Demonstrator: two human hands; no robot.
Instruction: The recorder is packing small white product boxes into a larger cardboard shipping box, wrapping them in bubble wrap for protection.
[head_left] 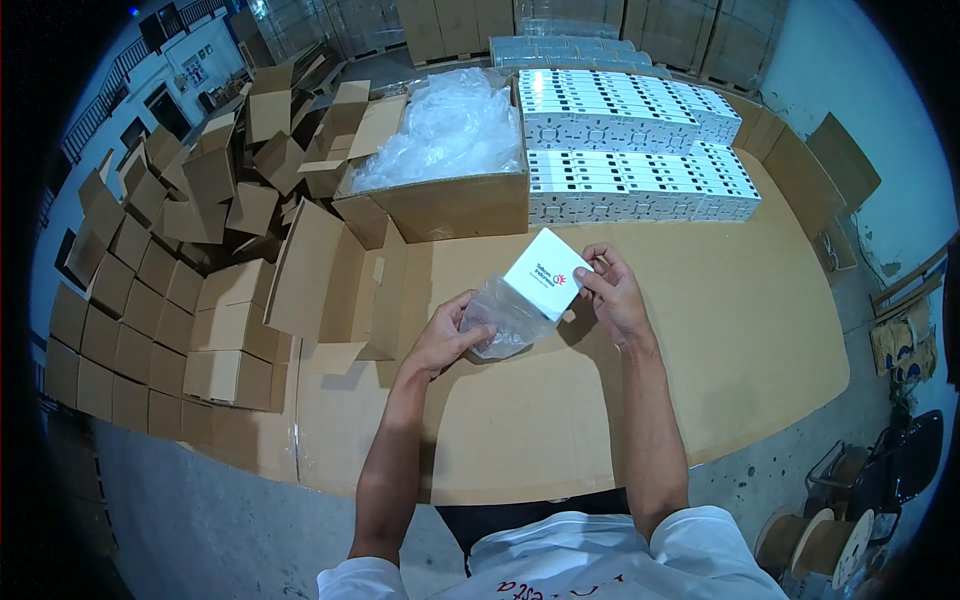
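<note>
Left hand (pixel 445 335) pinches the clear plastic bag (pixel 505 318), right hand (pixel 612 295) fingers closed on the small white box (pixel 545 273) half inside it, above bare cardboard tabletop (pixel 700 340); open carton (pixel 350 290) just left.

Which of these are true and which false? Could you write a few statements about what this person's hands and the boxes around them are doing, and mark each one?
1. The right hand holds a small white box. True.
2. The left hand grips a clear plastic bag. True.
3. The white box lies fully inside the bag. False: only its lower corner sits at the bag's mouth; most of it is outside.
4. The stacked white boxes stand at the far side of the cardboard-covered table. True.
5. The big open carton holds metal tools. False: it is filled with clear plastic bags.
</note>
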